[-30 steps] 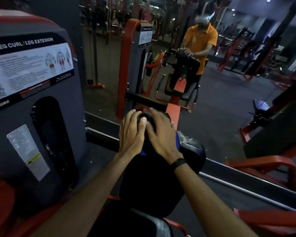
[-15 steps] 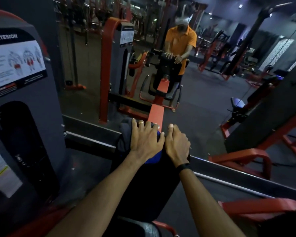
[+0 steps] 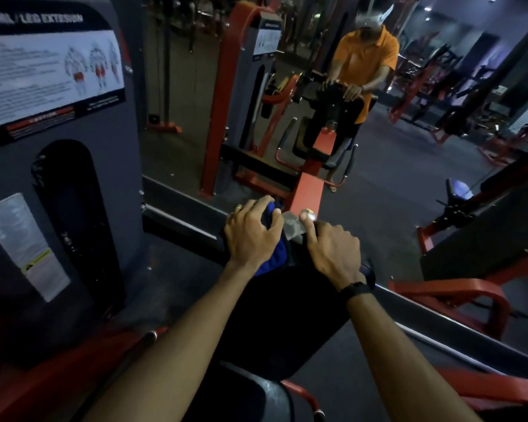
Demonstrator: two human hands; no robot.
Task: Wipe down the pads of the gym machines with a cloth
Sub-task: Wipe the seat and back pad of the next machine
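I am gripping the blue cloth [image 3: 270,254] in my left hand [image 3: 250,236], fingers curled round it, and pressing it onto the top of the black back pad [image 3: 281,315]. A second ago both my hands lay stacked on the crest; now my right hand [image 3: 333,251] is sitting apart, curled over the pad's right shoulder, forefinger reaching onto the metal bracket [image 3: 291,228] (steadying it, I judge). So the wipe is shifting leftward along the top edge, the face below likely still waiting. I am counting one cloth, two hands, two pads: this back pad and the seat pad [image 3: 250,397] beneath.
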